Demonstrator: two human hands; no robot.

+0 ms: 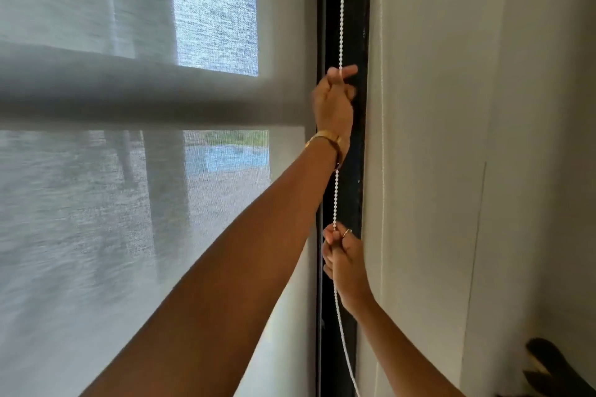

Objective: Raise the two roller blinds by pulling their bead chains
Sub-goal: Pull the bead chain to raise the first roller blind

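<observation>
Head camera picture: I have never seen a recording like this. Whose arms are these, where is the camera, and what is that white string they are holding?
There is no machine here. A person wears a wide-angle camera on the head, so you see what they see, looking forward along their own bare arms toward a window.

The white string is a bead chain that hangs in front of the dark window frame. Both hands are closed on it: the left hand, with a gold bracelet at the wrist, grips it higher up, and the right hand, wearing a ring, grips it lower down.

To the left hangs a see-through roller blind, and blurred scenery shows through it. To the right is a pale wall. A dark object at the bottom right corner cannot be made out.
</observation>
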